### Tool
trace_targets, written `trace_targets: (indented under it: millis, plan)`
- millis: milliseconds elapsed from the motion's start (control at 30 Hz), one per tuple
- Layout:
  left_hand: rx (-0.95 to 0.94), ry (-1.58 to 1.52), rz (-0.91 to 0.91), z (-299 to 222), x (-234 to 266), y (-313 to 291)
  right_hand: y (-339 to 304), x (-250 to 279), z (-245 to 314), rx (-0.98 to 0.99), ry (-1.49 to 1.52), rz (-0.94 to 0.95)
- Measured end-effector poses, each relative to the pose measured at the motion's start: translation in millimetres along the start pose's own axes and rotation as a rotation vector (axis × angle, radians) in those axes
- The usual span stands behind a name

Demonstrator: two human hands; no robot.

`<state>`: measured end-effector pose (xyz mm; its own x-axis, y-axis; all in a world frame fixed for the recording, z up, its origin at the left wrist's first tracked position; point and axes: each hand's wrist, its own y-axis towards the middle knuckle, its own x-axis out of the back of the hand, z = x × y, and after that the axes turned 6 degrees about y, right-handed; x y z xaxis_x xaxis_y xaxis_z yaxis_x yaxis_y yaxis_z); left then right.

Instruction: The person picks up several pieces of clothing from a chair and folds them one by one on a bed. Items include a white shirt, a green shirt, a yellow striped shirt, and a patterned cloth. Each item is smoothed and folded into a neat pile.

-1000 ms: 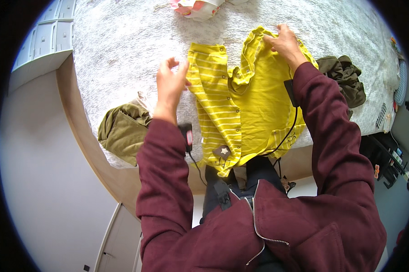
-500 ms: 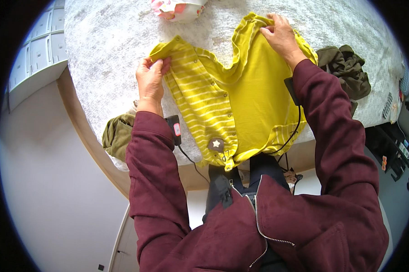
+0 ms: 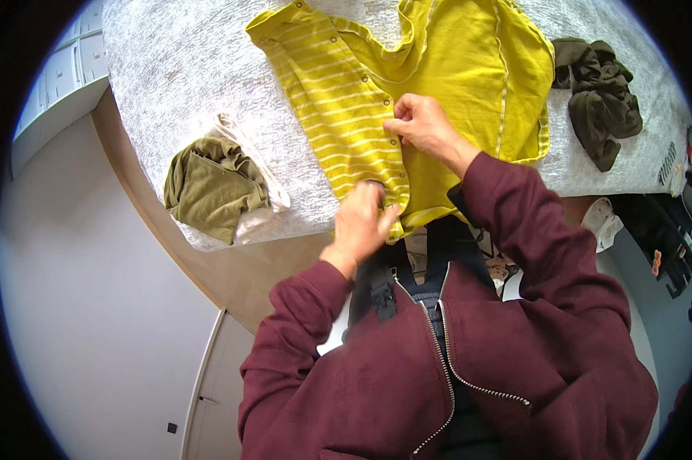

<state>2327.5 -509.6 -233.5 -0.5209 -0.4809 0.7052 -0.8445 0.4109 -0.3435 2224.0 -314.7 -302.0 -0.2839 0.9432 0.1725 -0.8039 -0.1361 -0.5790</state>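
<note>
A yellow shirt (image 3: 468, 84) lies spread on the white fluffy bed cover, its far edge running out of view. Its left front has white stripes and a row of snap buttons along the edge; the other side shows plain yellow. My right hand (image 3: 430, 130) pinches that striped edge about halfway down, thumb and forefinger closed on the cloth. Lower down, my left hand (image 3: 359, 224) is over the striped front near the bottom hem, covering the spot where a star patch sits. Its thumb stands apart from its fingers, which are slightly blurred.
Left of the shirt lies a folded olive garment (image 3: 214, 188) beside a cream cloth (image 3: 263, 165). A crumpled dark brown garment (image 3: 600, 100) is to the right. The white cover (image 3: 200, 69) ends at the near edge, just before my legs.
Both hands have let go of the shirt's far end and come nearer, the right to the snap edge, the left toward the hem. The shirt appears higher in view.
</note>
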Motion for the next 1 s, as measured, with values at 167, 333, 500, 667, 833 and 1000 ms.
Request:
trace_targets:
  millis: [167,333,500,667,833,1000]
  plan:
    - [0.121,0.053,0.132,-5,-56,-55,-1,18,7,0.067,0.039,-0.055]
    - [0.077,-0.140,0.215,-2,-66,-78,-15,15,6,-0.046,0.199,-0.102]
    - [0.083,-0.306,0.189,-10,-54,-81,-50,16,-8,0.250,-0.037,-0.165]
    - [0.123,-0.355,0.162,-18,-54,-75,-130,27,-45,0.451,-0.583,0.280]
    - [0.292,-0.545,0.137,-25,-49,-77,-204,3,-79,0.440,-0.998,0.514]
    - [0.131,-0.319,0.255,-21,-68,-62,-237,-22,-109,0.411,-1.060,0.442]
